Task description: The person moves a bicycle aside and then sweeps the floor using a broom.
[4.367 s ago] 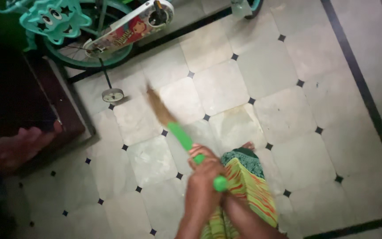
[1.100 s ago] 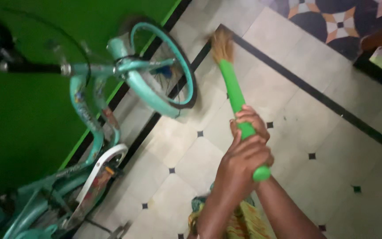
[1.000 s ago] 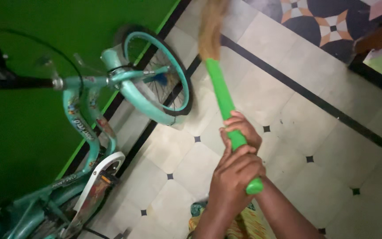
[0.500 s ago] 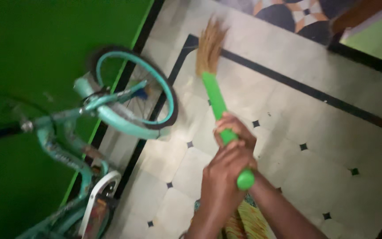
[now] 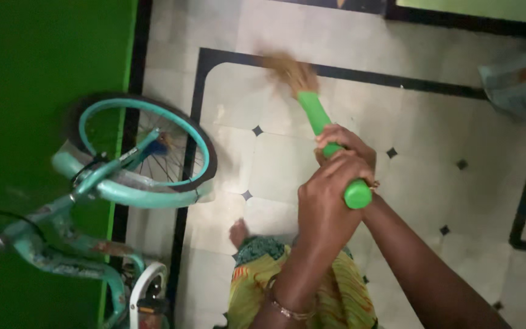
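Broom (image 5: 321,125) with a bright green plastic handle and a short head of tan bristles (image 5: 287,70), blurred; the bristle end lies on the pale tiled floor (image 5: 275,164) just inside the corner of a black inlaid border line (image 5: 205,58), and the rounded handle end points back toward the person. Floor tiles are light stone with small black diamond insets. To the left, a teal child's bicycle (image 5: 123,183) stands against a green wall (image 5: 25,61), its front wheel reaching over the black border, near the broom but apart from it. Open floor extends to the right of the handle as far as a pale bag (image 5: 518,85) at the upper right edge. A bare foot (image 5: 237,231) and a green and orange patterned garment (image 5: 263,286) show at the bottom. Both hands are closed tight around the handle, one above the other and touching: the right hand (image 5: 345,143) grips higher up the shaft, the left hand (image 5: 324,201), with a bangle at the wrist, clamps just below it beside the handle's end.
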